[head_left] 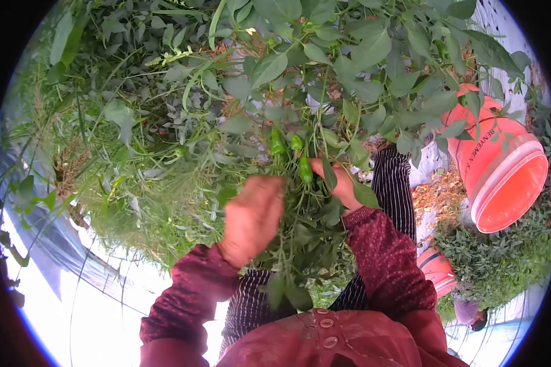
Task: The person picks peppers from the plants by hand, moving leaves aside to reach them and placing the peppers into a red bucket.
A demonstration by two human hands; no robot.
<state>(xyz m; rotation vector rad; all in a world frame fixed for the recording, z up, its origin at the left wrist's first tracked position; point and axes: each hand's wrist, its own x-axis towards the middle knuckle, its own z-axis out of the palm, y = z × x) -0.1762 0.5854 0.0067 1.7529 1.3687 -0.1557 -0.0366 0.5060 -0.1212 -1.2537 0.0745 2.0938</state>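
Observation:
In front of me hangs a leafy pepper plant (303,235) with several green peppers (305,170) in the middle of the view. My left hand (254,214) is just left of and below these peppers, its fingers curled in but smeared by motion. Whether anything is in them cannot be made out. My right hand (338,182) is at the right side of the same branch, closed around its stems next to the lowest pepper. Leaves and stems hide part of its fingers.
A red bucket (490,159) with a wide open mouth is tilted at the right among leaves. A second red bucket (438,272) stands lower right, near another person (468,311). Dense pepper foliage (373,49) fills the top; weeds (147,202) grow at left.

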